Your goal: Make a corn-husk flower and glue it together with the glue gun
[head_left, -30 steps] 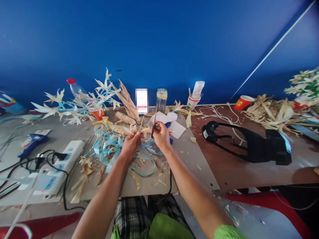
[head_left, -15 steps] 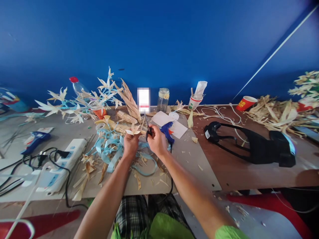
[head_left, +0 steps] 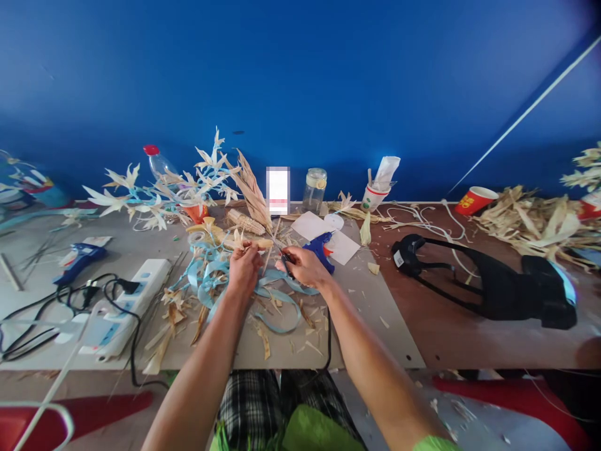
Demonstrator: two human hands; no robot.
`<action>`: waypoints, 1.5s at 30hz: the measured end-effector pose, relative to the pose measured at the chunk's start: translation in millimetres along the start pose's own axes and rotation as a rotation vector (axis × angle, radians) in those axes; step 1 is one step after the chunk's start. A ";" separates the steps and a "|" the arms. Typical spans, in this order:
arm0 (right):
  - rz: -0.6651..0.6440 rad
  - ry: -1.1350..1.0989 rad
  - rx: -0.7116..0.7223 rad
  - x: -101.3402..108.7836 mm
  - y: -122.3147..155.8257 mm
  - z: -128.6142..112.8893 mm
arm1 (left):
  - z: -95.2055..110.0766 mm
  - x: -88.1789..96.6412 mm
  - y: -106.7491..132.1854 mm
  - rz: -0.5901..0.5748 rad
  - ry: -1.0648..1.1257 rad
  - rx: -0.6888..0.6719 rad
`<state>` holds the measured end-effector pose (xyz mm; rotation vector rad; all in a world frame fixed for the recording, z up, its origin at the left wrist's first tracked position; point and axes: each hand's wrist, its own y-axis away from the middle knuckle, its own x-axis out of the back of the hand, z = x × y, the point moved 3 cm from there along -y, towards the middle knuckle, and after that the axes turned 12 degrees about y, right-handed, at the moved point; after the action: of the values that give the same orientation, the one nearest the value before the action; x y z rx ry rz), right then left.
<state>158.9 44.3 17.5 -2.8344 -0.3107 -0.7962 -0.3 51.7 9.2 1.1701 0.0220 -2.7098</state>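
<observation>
Trimming, I judge | left hand [head_left: 244, 268] pinches corn-husk petal [head_left: 248, 242] | right hand [head_left: 306, 267] grips scissors [head_left: 285, 256] | husk flowers [head_left: 159, 195] done at ten o'clock; raw husk pile [head_left: 530, 219] at two o'clock untouched.

Craft workshop. Worktable [head_left: 370, 313] littered with dried corn husks [head_left: 530, 216], finished husk flowers [head_left: 154, 194], blue ribbon [head_left: 282, 327], a glue gun [head_left: 322, 248] and a power strip [head_left: 129, 304]. Blue wall [head_left: 300, 75] behind.

Bare forearms, a bright green short sleeve [head_left: 434, 443], and black-and-white plaid trousers [head_left: 248, 407] below.
</observation>
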 end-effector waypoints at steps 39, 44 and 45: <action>-0.287 0.065 0.091 2.6 1.4 -1.4 | 2.8 0.2 -2.3 0.037 -0.071 0.000; -0.269 0.095 0.108 2.3 0.3 1.2 | 4.2 0.7 -2.6 0.029 -0.083 -0.011; -0.266 0.105 0.112 2.8 0.2 1.5 | 4.3 0.8 -2.7 0.029 -0.086 -0.011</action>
<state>162.0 44.9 17.7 -2.6687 -0.7042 -0.9419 -4.5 53.8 11.4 1.0416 0.0075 -2.7284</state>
